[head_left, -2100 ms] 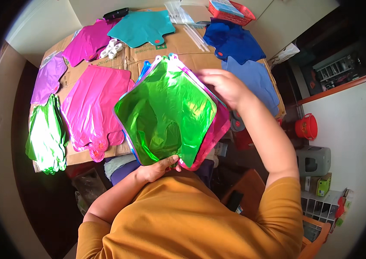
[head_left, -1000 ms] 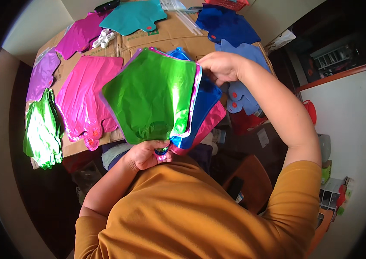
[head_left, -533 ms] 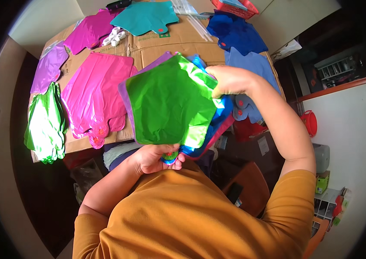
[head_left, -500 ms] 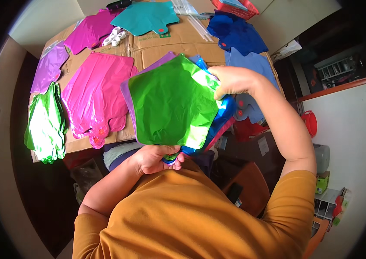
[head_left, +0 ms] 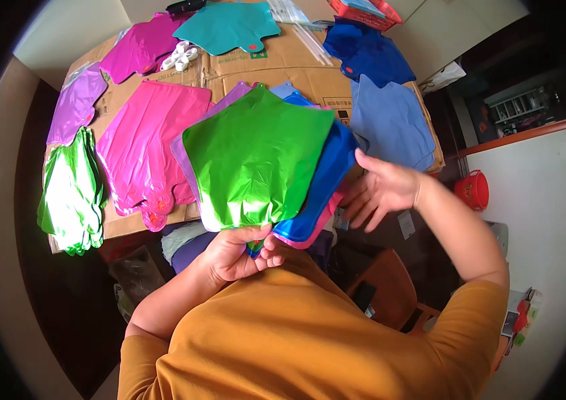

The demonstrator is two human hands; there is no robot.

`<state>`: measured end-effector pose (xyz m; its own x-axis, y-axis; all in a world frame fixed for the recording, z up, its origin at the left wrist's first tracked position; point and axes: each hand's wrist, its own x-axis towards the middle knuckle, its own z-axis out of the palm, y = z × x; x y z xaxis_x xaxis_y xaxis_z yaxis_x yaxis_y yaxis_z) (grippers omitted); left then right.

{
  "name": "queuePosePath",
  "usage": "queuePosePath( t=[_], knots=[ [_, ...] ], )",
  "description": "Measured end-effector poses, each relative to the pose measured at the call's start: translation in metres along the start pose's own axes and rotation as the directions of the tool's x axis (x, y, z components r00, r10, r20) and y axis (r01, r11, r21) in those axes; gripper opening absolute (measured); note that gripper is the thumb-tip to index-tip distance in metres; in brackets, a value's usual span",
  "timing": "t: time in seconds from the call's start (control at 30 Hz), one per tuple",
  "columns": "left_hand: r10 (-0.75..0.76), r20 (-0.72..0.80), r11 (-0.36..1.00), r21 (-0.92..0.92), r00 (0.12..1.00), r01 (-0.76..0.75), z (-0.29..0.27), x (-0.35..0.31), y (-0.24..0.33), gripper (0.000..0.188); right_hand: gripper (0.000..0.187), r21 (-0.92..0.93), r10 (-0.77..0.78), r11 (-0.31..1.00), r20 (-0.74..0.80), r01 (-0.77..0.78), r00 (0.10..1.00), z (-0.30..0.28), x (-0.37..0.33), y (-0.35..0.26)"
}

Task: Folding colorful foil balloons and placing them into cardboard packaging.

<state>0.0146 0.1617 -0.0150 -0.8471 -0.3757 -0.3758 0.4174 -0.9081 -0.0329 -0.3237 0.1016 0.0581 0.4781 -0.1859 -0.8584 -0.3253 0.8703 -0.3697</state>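
Ahead of you spreads the cardboard sheet, the broadest thing here, covering the tabletop. In front of its near edge you hold a fanned bundle of flat, uninflated foil balloons: a green star balloon lies on top, a purple balloon peeks out along its left side, a blue balloon shows at its right, and a pink balloon edges out beneath the blue. Left of your bundle lies a hot-pink balloon pile; at the far side is a teal balloon, and to the right a periwinkle balloon pile below a dark blue balloon pile. A shiny green balloon bunch hangs over the left edge. Your right hand is empty, fingers spread, just beside the bundle's right edge; whether its thumb touches the blue foil you cannot tell. Your left hand pinches the bundle at the bottom, thumb in front. Smallest is the white looped cluster near the teal foil
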Motion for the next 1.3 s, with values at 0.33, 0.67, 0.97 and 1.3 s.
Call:
queuePosePath(
  t=[0.33, 0.67, 0.97, 1.3],
  knots=[
    [0.037, -0.131, 0.91, 0.414, 0.991, 0.021, -0.015, 0.021, -0.007, 0.019, 0.04, 0.114, -0.637, 0.731, -0.24, 0.673, 0.733, -0.006, 0.037, -0.031],
    [0.073, -0.059, 0.965, 0.258, 0.996, -0.055, -0.016, 0.035, -0.003, 0.02, 0.029, -0.869, -0.504, 0.492, -0.238, 0.049, 0.831, -0.002, 0.067, -0.154],
    [0.071, -0.072, 0.929, 0.369, 0.995, -0.04, -0.005, 0.06, -0.019, 0.015, 0.088, -0.853, -0.73, 0.517, -0.4, 0.066, 0.554, 0.04, 0.131, -0.223],
    [0.102, -0.068, 0.95, 0.302, 0.992, -0.077, -0.001, 0.071, -0.014, 0.02, 0.069, -0.748, -0.658, 0.552, -0.662, -0.368, 0.359, 0.098, 0.134, -0.228]
  ],
)
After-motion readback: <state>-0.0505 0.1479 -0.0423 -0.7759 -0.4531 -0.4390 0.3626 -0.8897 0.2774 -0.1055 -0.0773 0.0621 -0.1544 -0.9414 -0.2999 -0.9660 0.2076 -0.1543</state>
